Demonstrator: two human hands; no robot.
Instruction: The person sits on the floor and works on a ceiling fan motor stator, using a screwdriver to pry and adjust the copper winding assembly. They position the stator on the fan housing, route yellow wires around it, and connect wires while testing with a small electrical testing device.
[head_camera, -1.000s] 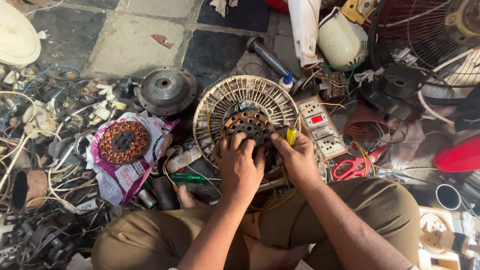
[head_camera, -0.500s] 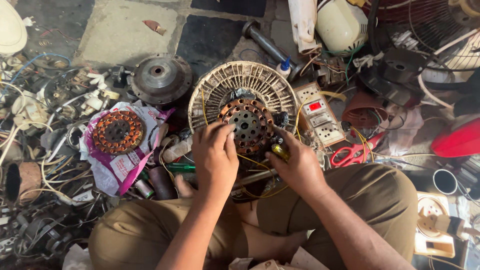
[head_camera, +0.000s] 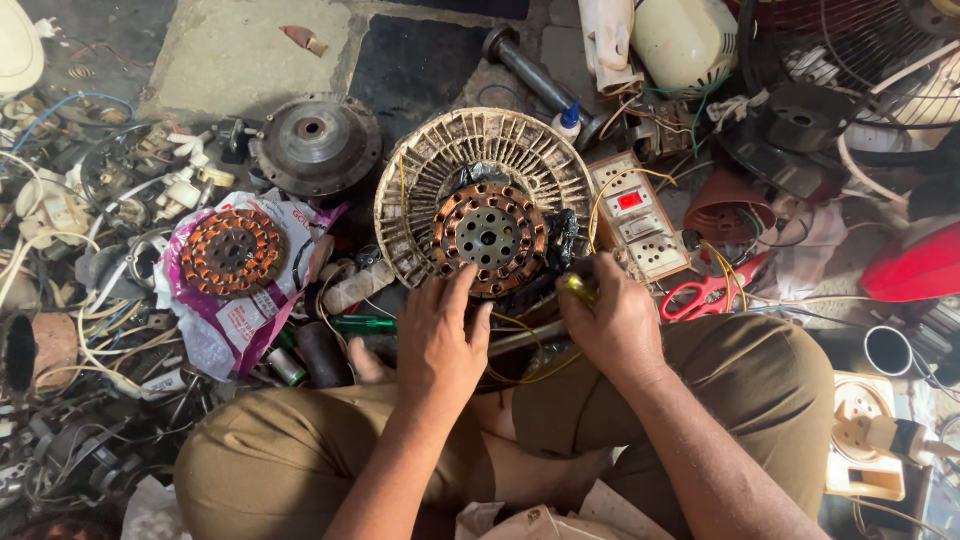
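Left hand (head_camera: 442, 338) lies open, fingers on the near rim of the stator (head_camera: 489, 237); right hand (head_camera: 612, 322) grips a yellow tool (head_camera: 577, 289) beside it. Stator sits in a fan housing (head_camera: 425, 190) on the floor (head_camera: 230, 50). Step looks like winding work; next calls for steady tool placement.

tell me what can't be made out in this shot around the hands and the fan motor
- Head view: tool in the right hand, only a yellow handle tip shows; the fingers hide the rest.
- Lower rim of the fan motor housing, behind the left hand.
- Red object, cut off by the right edge.
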